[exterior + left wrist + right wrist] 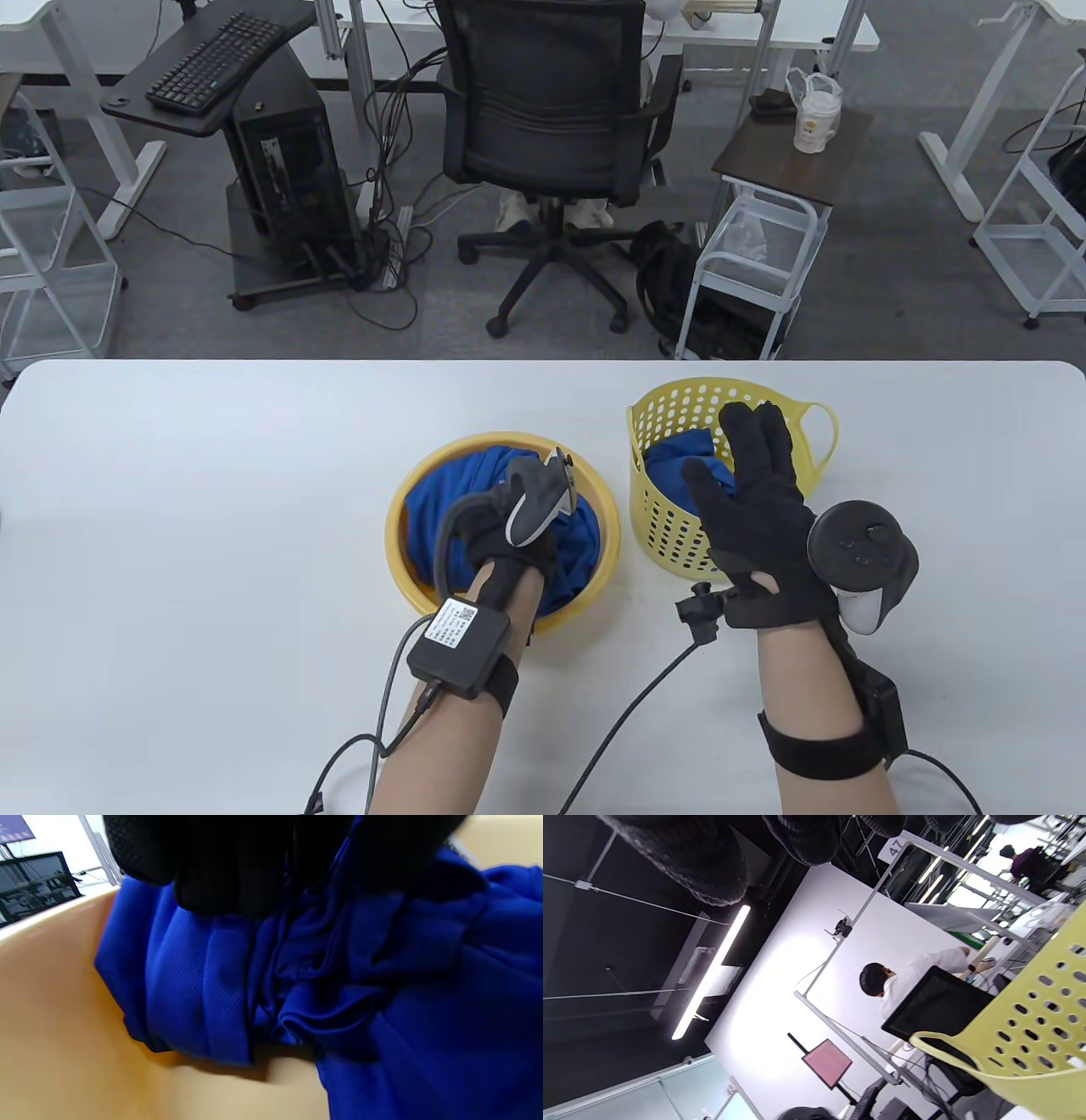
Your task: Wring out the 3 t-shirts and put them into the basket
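Note:
A round yellow basin at the table's middle holds crumpled blue t-shirt cloth. My left hand reaches down into it, and in the left wrist view its fingers bunch the blue t-shirt against the basin wall. To the right stands a yellow perforated basket with a blue t-shirt inside. My right hand hovers over the basket's near side with straight, spread fingers and holds nothing. The right wrist view shows its fingers and the basket's handle and wall.
Basin and basket stand close together on the white table. Cables trail from both wrists across the table's near edge. Beyond the far edge are an office chair and a white cart.

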`<action>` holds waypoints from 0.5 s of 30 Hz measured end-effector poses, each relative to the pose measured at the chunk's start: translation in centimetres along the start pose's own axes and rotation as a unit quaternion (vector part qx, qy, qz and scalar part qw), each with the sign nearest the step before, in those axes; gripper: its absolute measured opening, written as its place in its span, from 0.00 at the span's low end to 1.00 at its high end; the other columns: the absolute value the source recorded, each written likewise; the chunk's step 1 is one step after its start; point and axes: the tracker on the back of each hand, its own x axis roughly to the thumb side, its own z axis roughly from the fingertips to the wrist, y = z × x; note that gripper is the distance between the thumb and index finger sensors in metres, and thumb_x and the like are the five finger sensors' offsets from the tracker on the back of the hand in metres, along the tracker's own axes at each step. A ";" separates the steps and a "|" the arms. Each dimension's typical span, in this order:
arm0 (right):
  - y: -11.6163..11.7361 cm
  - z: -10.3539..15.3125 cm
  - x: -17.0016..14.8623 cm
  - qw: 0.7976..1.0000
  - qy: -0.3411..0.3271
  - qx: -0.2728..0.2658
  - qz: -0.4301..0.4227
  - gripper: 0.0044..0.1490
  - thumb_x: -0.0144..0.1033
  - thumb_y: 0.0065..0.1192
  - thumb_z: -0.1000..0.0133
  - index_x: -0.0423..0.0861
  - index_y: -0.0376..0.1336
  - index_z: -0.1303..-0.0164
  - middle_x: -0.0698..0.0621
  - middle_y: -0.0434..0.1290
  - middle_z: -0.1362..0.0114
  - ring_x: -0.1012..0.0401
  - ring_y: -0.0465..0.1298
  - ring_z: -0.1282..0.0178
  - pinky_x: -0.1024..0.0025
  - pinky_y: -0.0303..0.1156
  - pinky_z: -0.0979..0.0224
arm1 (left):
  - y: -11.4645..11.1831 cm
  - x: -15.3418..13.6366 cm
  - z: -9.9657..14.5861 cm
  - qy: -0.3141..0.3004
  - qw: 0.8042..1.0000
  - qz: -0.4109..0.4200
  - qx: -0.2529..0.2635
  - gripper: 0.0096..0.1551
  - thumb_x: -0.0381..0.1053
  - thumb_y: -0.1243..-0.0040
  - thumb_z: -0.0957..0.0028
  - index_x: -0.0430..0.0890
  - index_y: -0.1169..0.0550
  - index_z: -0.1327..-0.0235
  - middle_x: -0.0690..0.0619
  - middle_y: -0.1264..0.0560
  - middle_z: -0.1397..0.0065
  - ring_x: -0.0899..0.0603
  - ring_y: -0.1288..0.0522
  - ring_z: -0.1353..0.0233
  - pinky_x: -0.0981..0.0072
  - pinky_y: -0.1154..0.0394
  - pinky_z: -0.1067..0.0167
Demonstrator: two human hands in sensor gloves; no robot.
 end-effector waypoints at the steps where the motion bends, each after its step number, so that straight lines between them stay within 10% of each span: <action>1: -0.2 0.1 0.3 1.000 -0.006 0.002 -0.008 0.48 0.48 0.63 0.31 0.31 0.48 0.14 0.17 0.41 0.17 0.15 0.43 0.26 0.16 0.48 0.34 | 0.1 -0.3 -0.1 -0.002 1.000 0.009 0.025 0.22 0.60 0.41 0.38 0.60 0.23 0.32 0.51 0.18 0.32 0.39 0.19 0.32 0.44 0.24 0.35; 8: -1.8 0.7 1.3 0.999 -0.023 -0.007 -0.041 0.49 0.49 0.63 0.31 0.31 0.49 0.14 0.17 0.41 0.17 0.15 0.44 0.26 0.16 0.49 0.34 | 5.7 -7.4 1.4 -0.055 0.948 0.314 0.006 0.22 0.57 0.43 0.38 0.51 0.22 0.34 0.53 0.15 0.38 0.41 0.15 0.39 0.47 0.20 0.43; 15: -1.7 0.8 0.9 0.999 -0.019 0.000 -0.029 0.53 0.50 0.66 0.32 0.32 0.45 0.13 0.17 0.41 0.17 0.15 0.45 0.25 0.16 0.49 0.34 | 11.9 -16.5 7.3 -0.236 0.738 0.629 0.064 0.23 0.57 0.46 0.34 0.51 0.26 0.30 0.53 0.18 0.32 0.43 0.15 0.37 0.50 0.19 0.41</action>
